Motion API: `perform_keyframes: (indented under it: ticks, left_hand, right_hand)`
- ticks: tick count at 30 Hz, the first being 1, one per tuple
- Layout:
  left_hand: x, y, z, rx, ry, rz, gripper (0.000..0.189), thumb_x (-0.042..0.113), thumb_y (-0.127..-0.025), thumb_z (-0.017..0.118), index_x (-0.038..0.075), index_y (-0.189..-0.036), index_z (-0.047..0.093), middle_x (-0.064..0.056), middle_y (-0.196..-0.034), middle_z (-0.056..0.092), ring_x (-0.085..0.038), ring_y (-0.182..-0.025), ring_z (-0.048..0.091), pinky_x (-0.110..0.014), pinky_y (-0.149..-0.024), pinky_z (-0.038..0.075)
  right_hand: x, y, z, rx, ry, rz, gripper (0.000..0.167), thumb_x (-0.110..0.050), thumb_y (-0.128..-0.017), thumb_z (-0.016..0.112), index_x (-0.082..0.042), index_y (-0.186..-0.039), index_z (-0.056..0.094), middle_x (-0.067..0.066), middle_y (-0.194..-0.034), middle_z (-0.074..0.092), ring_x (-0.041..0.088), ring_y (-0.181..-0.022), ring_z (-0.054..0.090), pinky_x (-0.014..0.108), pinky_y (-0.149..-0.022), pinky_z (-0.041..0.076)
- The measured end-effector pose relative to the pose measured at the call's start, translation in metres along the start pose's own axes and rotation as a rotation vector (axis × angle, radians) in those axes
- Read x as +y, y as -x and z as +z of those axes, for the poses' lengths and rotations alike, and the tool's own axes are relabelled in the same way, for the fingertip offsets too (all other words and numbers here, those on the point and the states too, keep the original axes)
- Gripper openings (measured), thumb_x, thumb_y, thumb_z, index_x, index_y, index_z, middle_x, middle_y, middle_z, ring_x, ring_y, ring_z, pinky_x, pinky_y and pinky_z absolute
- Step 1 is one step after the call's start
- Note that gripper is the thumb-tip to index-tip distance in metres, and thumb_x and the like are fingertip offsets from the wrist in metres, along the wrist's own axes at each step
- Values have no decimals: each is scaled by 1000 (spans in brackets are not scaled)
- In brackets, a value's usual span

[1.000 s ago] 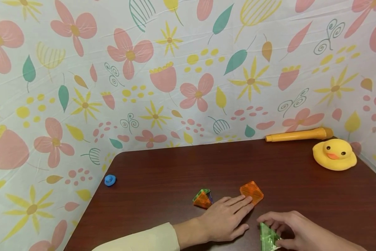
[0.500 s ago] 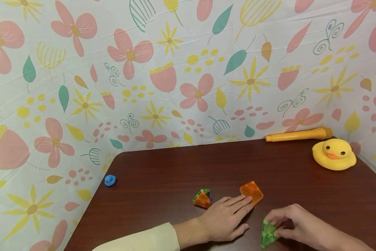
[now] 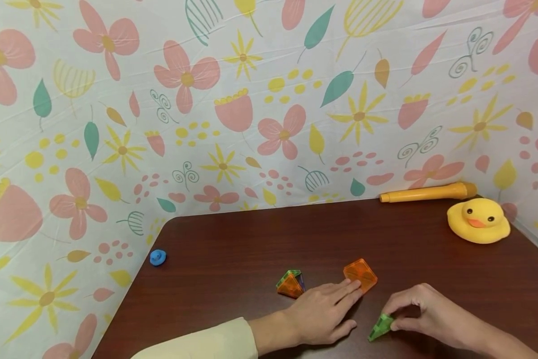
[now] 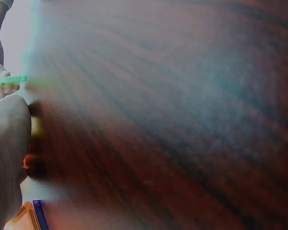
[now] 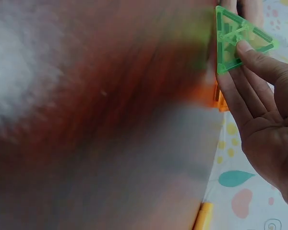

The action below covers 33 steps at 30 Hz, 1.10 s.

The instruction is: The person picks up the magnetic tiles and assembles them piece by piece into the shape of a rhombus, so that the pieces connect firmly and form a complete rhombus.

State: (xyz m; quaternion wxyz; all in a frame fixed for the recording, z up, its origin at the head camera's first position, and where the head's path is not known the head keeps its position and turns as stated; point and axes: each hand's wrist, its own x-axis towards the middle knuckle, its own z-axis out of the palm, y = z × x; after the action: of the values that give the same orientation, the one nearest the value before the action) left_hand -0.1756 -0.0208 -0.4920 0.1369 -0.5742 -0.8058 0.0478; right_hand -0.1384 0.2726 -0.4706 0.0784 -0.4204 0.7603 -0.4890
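My right hand (image 3: pixel 423 314) pinches a green see-through triangular magnetic tile (image 3: pixel 381 327) between thumb and fingers, with one edge low at the table. In the right wrist view the green tile (image 5: pixel 240 38) shows its three-sided frame under the thumb. My left hand (image 3: pixel 323 312) lies flat with straight fingers, its fingertips on the near edge of an orange see-through tile piece (image 3: pixel 361 274). Just left of that hand stands a small built shape of magnetic tiles (image 3: pixel 290 284), with orange, green and dark blue sides.
A small blue duck (image 3: pixel 157 258) sits at the table's left edge. At the back right are a yellow rubber duck (image 3: pixel 478 222) and an orange-yellow toy microphone (image 3: pixel 428 192). A flower-printed cloth (image 3: pixel 251 164) hangs behind the dark wooden table (image 3: pixel 233 239).
My right hand has changed its hold on the green tile and turned it, so it now appears narrower and more edge-on. My left hand has stayed in place.
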Motion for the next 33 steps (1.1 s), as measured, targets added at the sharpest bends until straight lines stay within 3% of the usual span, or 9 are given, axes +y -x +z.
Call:
perform_keyframes:
  ticks: [4,13,22,33]
  left_hand:
    - [0,0,1,20,2,3,63,44,-113,43,4,-162,41,-13,-166,41,-18,-148,46,-23,-119,33]
    - [0,0,2,17,-6,4,63,44,-113,43,5,-162,41,-12,-167,41,-17,-146,48,-23,-117,35]
    - [-2,0,1,7,15,4,62,44,-113,43,4,-161,44,-12,-166,42,-17,-143,53,-20,-109,44]
    - [-4,0,-1,-24,87,-10,63,43,-113,44,3,-161,44,-13,-168,38,-17,-144,51,-17,-102,47]
  right_hand:
    - [-3,-2,-6,63,71,-33,26,-2,-93,80,-19,-112,80,-4,-106,78,12,-90,74,29,-72,62]
    - [-6,-5,-16,213,221,-8,35,3,-85,86,-20,-110,80,-5,-103,78,10,-91,73,23,-78,60]
    - [-2,-13,-11,269,285,-25,40,7,-83,86,-21,-110,80,-2,-105,77,8,-95,72,23,-78,60]
    - [-2,-23,-9,341,376,14,43,9,-78,89,-23,-106,81,-10,-103,77,5,-92,71,19,-79,59]
